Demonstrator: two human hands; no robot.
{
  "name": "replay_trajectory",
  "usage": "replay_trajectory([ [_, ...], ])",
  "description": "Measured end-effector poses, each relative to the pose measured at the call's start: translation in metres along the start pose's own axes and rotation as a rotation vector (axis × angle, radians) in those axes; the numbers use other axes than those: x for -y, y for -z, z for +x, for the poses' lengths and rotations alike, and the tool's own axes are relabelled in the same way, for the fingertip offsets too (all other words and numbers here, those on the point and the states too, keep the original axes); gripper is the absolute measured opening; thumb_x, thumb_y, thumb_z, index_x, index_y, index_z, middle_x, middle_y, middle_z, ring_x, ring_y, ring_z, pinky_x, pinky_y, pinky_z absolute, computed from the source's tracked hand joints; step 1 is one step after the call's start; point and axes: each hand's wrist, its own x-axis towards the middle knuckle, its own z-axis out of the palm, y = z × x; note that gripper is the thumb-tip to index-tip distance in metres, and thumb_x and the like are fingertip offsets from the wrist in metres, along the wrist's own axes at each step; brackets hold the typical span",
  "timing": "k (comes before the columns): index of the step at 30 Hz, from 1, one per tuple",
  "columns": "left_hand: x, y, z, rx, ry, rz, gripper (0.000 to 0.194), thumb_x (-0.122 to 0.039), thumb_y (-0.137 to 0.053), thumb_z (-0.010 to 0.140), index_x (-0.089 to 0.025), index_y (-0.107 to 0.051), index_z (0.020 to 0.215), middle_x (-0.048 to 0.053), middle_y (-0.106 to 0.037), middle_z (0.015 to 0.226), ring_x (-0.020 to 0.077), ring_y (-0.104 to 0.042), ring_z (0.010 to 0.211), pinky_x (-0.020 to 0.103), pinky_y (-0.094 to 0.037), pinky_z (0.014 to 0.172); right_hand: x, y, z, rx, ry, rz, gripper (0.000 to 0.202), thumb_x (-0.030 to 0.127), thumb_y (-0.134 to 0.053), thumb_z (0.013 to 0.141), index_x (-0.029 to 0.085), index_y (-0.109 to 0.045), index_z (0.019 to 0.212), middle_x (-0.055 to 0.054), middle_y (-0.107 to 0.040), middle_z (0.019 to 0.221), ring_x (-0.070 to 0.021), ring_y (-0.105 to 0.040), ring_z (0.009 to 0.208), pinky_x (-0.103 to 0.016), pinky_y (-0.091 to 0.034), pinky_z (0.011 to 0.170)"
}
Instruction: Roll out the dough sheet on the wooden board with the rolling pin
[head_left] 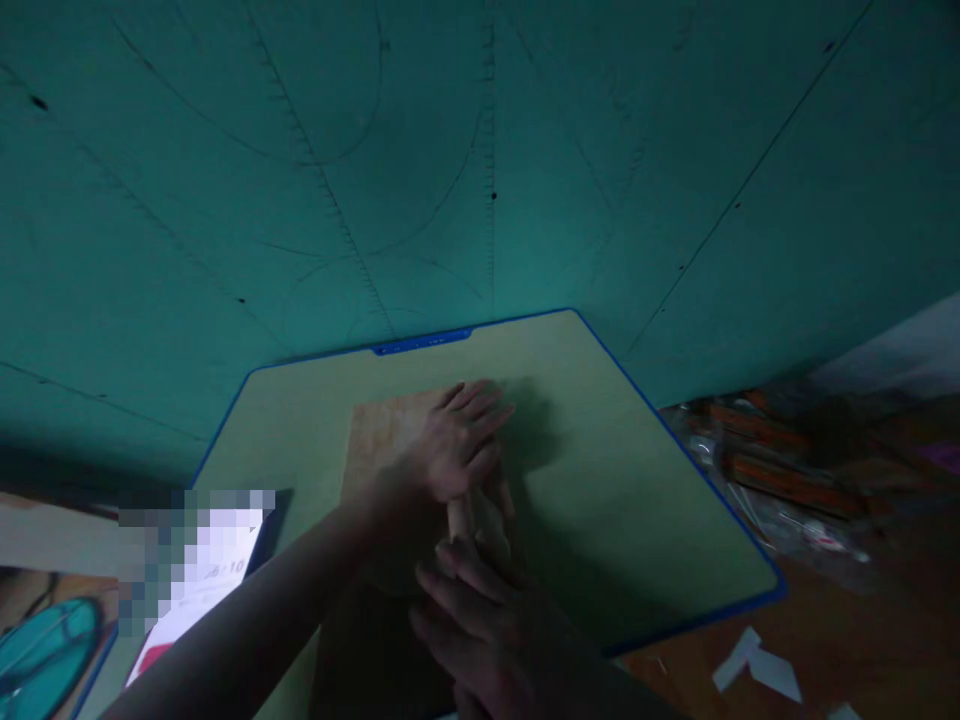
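Observation:
A brown board [382, 430] lies on the pale, blue-edged table. My left hand [463, 440] is over its upper right part, fingers stretched out and slightly apart. Just below that palm shows a pale, rod-like piece [460, 518]; its upper end is hidden under the hand. My right hand [480, 620] is nearer to me, at the piece's lower end, with its fingers apart and slightly bent. Dim light hides whether the right fingertips touch the piece.
Against a green wall [480, 200] with drawn lines stands the table [600, 420]. A lit phone or tablet screen [217, 560] is at the left, beside a teal round object [49, 650]. Plastic-wrapped items [780, 470] and paper scraps [757, 665] lie at the right, beyond the table's edge.

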Motion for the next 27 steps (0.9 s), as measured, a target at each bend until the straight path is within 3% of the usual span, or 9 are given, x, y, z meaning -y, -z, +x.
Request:
replay_trajectory([
  [4,-0.015,-0.006,0.022,-0.015,0.013,-0.024,0.052,-0.045,-0.037,0.102,-0.019,-0.053,0.144,0.011,-0.049,0.155,0.032,-0.032,0.15,0.055,-0.027,0.12,-0.004,0.017,-0.02,0.063,-0.112,0.057,0.05,0.024,-0.054,0.091,0.013,-0.056,0.139,-0.013,-0.041,0.16,-0.0284,-0.029,0.151,-0.048,-0.03,0.123],
  [7,-0.019,-0.006,0.026,-0.009,0.011,-0.035,0.056,-0.05,-0.031,0.104,-0.018,-0.051,0.146,0.012,-0.048,0.155,0.0301,-0.033,0.15,0.052,-0.027,0.121,0.002,0.026,-0.018,0.07,-0.182,0.071,0.047,0.022,-0.055,0.087,0.012,-0.06,0.133,-0.015,-0.036,0.162,-0.0305,-0.017,0.155,-0.05,-0.028,0.124],
  [10,-0.011,-0.003,0.008,0.002,0.036,-0.024,0.057,-0.048,-0.03,0.105,-0.014,-0.051,0.146,0.013,-0.049,0.154,0.0305,-0.032,0.15,0.05,-0.024,0.123,0.016,0.021,0.0,0.0,-0.183,0.069,0.044,0.026,-0.055,0.09,0.015,-0.061,0.132,-0.013,-0.043,0.158,-0.0297,-0.018,0.155,-0.051,-0.025,0.124],
  [14,0.016,0.0,-0.039,0.009,0.079,-0.003,0.053,-0.043,-0.029,0.105,-0.018,-0.053,0.145,0.008,-0.053,0.151,0.031,-0.023,0.153,0.053,-0.024,0.123,0.034,0.011,0.035,0.02,-0.078,0.083,0.04,0.03,-0.059,0.088,0.017,-0.064,0.126,-0.01,-0.062,0.139,-0.0252,-0.036,0.146,-0.045,-0.022,0.126],
  [18,0.03,-0.002,-0.059,-0.054,0.111,-0.004,0.051,-0.037,-0.032,0.103,-0.019,-0.049,0.148,0.008,-0.045,0.157,0.0308,-0.021,0.154,0.056,-0.027,0.122,0.036,0.019,0.046,0.079,-0.017,0.03,0.042,0.027,-0.061,0.086,0.014,-0.064,0.127,-0.014,-0.053,0.15,-0.0277,-0.029,0.15,-0.048,-0.017,0.127],
  [20,0.024,-0.004,-0.047,-0.055,0.122,-0.012,0.052,-0.038,-0.031,0.103,-0.018,-0.052,0.146,0.009,-0.046,0.157,0.0303,-0.022,0.154,0.055,-0.027,0.122,0.029,0.027,0.037,0.08,-0.06,0.05,0.048,0.024,-0.059,0.089,0.012,-0.06,0.135,-0.014,-0.047,0.156,-0.027,-0.025,0.152,-0.047,-0.015,0.128],
  [23,0.004,-0.008,-0.012,-0.037,0.138,-0.007,0.057,-0.045,-0.027,0.105,-0.014,-0.052,0.145,0.01,-0.049,0.155,0.0307,-0.024,0.153,0.054,-0.022,0.124,0.015,0.036,0.013,0.048,-0.191,0.09,0.057,0.018,-0.052,0.091,0.008,-0.048,0.147,-0.013,-0.04,0.16,-0.0242,-0.02,0.154,-0.044,-0.017,0.128],
  [27,-0.02,-0.01,0.031,0.001,0.165,-0.017,0.064,-0.052,-0.021,0.105,-0.013,-0.05,0.147,0.011,-0.05,0.153,0.0302,-0.027,0.152,0.052,-0.021,0.123,0.001,0.04,-0.017,0.029,-0.304,0.067,0.071,0.008,-0.043,0.089,0.011,-0.027,0.158,-0.012,-0.026,0.167,-0.0228,-0.02,0.155,-0.05,-0.024,0.126],
])
